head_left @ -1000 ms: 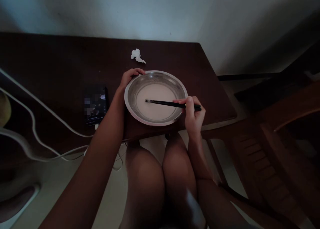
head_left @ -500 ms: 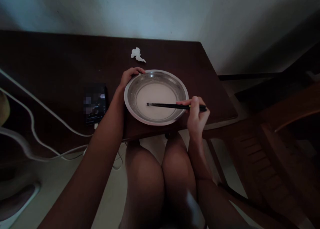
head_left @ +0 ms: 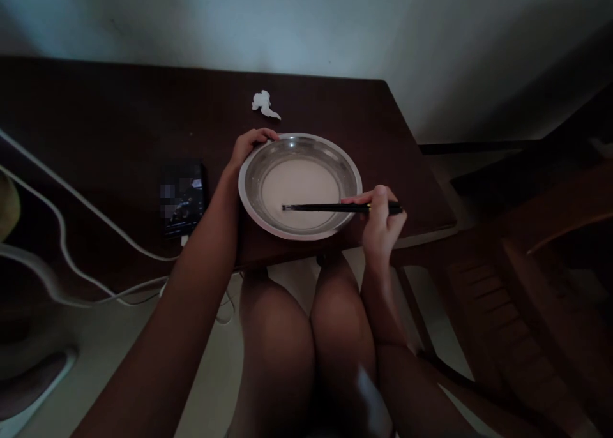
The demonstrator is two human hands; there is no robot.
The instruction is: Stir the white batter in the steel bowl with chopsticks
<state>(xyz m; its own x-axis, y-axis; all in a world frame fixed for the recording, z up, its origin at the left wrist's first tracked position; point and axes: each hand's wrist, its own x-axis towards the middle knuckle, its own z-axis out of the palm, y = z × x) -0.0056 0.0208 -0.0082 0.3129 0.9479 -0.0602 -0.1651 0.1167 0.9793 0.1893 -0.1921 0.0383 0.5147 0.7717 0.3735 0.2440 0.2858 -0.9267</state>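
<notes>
A round metal basin (head_left: 354, 166) stands near the front edge of the dark table, with a pale, milky liquid (head_left: 301, 186) in its bottom. My left hand (head_left: 251, 143) grips the basin's rim at its far left side, fingers over the edge. In my right hand (head_left: 383, 221), at the basin's right side, a pair of black chopsticks (head_left: 325, 207) is pinched close together. They lie nearly level across the basin, tips pointing left over the liquid. Whether the tips dip into it is hard to tell.
A crumpled white tissue (head_left: 265, 105) lies behind the basin on the dark table (head_left: 335, 99). Left of my forearm is a phone (head_left: 182, 198) with a white cable (head_left: 129, 243) plugged in. A wooden chair (head_left: 502, 297) stands at the right, and a wall rises behind the table.
My right hand has shifted slightly right and down with the chopsticks, whose tips now sit a little nearer to me. My left hand stays on the rim.
</notes>
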